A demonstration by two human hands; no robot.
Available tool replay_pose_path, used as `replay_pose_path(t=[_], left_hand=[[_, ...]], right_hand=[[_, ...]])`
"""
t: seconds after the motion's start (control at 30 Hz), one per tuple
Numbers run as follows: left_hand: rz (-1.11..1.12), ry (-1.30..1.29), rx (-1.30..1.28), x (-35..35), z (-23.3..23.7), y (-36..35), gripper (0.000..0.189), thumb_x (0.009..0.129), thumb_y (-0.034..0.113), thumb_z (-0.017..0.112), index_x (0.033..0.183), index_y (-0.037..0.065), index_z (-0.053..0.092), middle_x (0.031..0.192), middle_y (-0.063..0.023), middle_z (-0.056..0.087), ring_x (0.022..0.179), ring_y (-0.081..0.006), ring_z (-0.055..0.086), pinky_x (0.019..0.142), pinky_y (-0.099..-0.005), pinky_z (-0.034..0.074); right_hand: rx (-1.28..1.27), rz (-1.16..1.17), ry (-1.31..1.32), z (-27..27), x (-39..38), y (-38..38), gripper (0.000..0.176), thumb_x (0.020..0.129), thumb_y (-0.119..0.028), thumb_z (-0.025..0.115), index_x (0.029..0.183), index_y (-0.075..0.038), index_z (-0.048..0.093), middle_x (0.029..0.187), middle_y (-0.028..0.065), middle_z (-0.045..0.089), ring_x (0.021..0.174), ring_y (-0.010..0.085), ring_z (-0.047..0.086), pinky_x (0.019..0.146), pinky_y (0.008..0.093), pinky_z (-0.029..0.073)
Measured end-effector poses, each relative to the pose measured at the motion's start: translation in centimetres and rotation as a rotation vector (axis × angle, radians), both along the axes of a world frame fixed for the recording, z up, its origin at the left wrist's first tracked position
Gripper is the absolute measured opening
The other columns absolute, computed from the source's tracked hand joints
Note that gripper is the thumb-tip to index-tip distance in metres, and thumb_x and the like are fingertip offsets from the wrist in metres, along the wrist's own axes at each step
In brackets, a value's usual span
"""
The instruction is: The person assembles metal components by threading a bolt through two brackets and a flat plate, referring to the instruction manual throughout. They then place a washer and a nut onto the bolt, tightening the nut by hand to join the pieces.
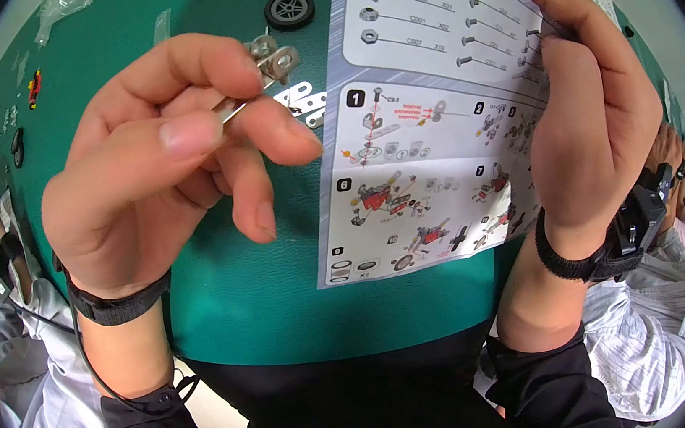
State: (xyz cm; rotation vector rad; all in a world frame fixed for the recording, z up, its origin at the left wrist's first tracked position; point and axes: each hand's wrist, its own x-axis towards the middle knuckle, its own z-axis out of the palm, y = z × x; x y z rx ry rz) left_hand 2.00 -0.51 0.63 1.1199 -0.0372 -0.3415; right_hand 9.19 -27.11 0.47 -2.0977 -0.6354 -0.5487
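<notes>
left hand [147, 164]: pinching metal bracket [284, 65], long axis pointing up-right | right hand [584, 98]: clasping instruction sheet [426, 166]

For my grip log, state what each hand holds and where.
Left hand: small metal piece, pinched near its lower end. Right hand: printed sheet, by its upper right edge.

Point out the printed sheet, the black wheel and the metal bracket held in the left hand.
Printed sheet [428, 132]: head view, middle of the printed face.
Black wheel [290, 9]: head view, on the hub.
Metal bracket [283, 68]: head view, near its holed end.
</notes>
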Motion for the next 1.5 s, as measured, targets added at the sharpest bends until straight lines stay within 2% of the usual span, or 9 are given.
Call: replay_pose_path(t=[0.23, 0.53, 0.73, 0.83, 0.97, 1.13, 1.23, 1.43, 1.5], left_hand=[[-0.035, -0.074, 0.014, -0.2, -0.1, 0.4, 0.044, 0.09, 0.027, 0.061, 0.119, -0.001, 0.044, 0.104, -0.0216, 0.068, 0.066, -0.0248, 0.067, 0.059, -0.0305, 0.052], [-0.021, -0.182, 0.072, 0.0, -0.6, 0.2, 0.054, 0.089, 0.025, 0.064, 0.13, -0.005, 0.045, 0.113, -0.023, 0.067, 0.073, -0.0242, 0.069, 0.064, -0.0299, 0.054], [0.202, -0.249, 0.362, -0.7, -0.5, -0.2, 0.034, 0.099, 0.018, 0.055, 0.126, -0.002, 0.053, 0.097, -0.0152, 0.066, 0.066, -0.0186, 0.061, 0.062, -0.0274, 0.048], [0.218, -0.356, 0.364, -0.3, -0.9, 0.9, 0.03, 0.103, 0.023, 0.051, 0.122, 0.0, 0.055, 0.086, -0.0093, 0.061, 0.059, -0.0148, 0.051, 0.059, -0.0262, 0.043], [0.55, -0.341, 0.482, 0.4, -1.1, -2.4, 0.029, 0.105, 0.026, 0.047, 0.118, 0.001, 0.055, 0.08, -0.0032, 0.056, 0.056, -0.0089, 0.044, 0.058, -0.0247, 0.04], [0.226, -0.346, 0.515, -0.1, -1.1, -0.6, 0.029, 0.106, 0.023, 0.044, 0.119, 0.0, 0.054, 0.08, -0.0007, 0.052, 0.062, -0.0047, 0.046, 0.056, -0.0201, 0.037], [0.181, -0.315, 0.79, -0.2, -0.2, -1.2, 0.03, 0.106, 0.021, 0.042, 0.119, -0.002, 0.055, 0.082, -0.0001, 0.052, 0.065, -0.0037, 0.046, 0.056, -0.0176, 0.035], [0.334, -0.414, 0.8, -0.1, -1.2, -2.6, 0.025, 0.102, 0.01, 0.047, 0.12, -0.005, 0.057, 0.087, 0.0004, 0.056, 0.067, -0.0043, 0.046, 0.059, -0.0181, 0.036], [0.255, -0.45, 0.834, -0.4, -1.4, -1.4, 0.023, 0.098, 0.002, 0.051, 0.119, -0.005, 0.058, 0.092, -0.0027, 0.059, 0.072, -0.0066, 0.051, 0.063, -0.0191, 0.04]], right_hand=[[-0.017, -0.004, 0.001, 0.3, -0.1, 0.1, 0.032, 0.089, -0.002, 0.042, 0.108, 0.008, 0.066, 0.096, 0.0072, 0.067, 0.086, 0.0088, 0.057, 0.08, 0.0188, 0.041], [-0.017, 0.018, 0.003, 0.1, 0.1, -0.2, 0.033, 0.089, -0.002, 0.042, 0.108, 0.008, 0.066, 0.097, 0.0078, 0.068, 0.088, 0.0096, 0.059, 0.081, 0.0193, 0.042], [0.005, 0.003, -0.016, 0.1, 0.0, 0.0, 0.033, 0.088, -0.002, 0.042, 0.108, 0.008, 0.066, 0.099, 0.0086, 0.068, 0.089, 0.0107, 0.059, 0.082, 0.0198, 0.042], [0.046, 0.012, 0.003, 0.1, 0.0, 0.1, 0.033, 0.088, -0.002, 0.042, 0.108, 0.008, 0.066, 0.099, 0.0091, 0.068, 0.09, 0.0113, 0.06, 0.084, 0.0202, 0.043], [0.026, -0.007, 0.026, 0.3, -0.2, 0.0, 0.033, 0.088, -0.001, 0.042, 0.108, 0.009, 0.066, 0.1, 0.0095, 0.068, 0.091, 0.0115, 0.06, 0.085, 0.0204, 0.043], [0.031, 0.025, 0.018, 0.2, 0.0, 0.0, 0.033, 0.088, -0.001, 0.041, 0.108, 0.009, 0.066, 0.1, 0.0093, 0.068, 0.091, 0.0113, 0.059, 0.084, 0.0203, 0.042], [0.007, 0.011, 0.016, 0.2, 0.0, 0.0, 0.034, 0.088, -0.001, 0.041, 0.108, 0.009, 0.066, 0.1, 0.0095, 0.068, 0.091, 0.0114, 0.059, 0.084, 0.0203, 0.042], [0.029, 0.02, 0.01, 0.1, 0.1, -0.1, 0.034, 0.088, -0.001, 0.04, 0.109, 0.009, 0.066, 0.1, 0.0095, 0.068, 0.091, 0.0116, 0.059, 0.084, 0.0204, 0.042], [0.033, 0.021, 0.014, 0.0, 0.0, 0.0, 0.034, 0.088, -0.001, 0.041, 0.109, 0.008, 0.066, 0.1, 0.0093, 0.068, 0.091, 0.0116, 0.059, 0.084, 0.0204, 0.042]])
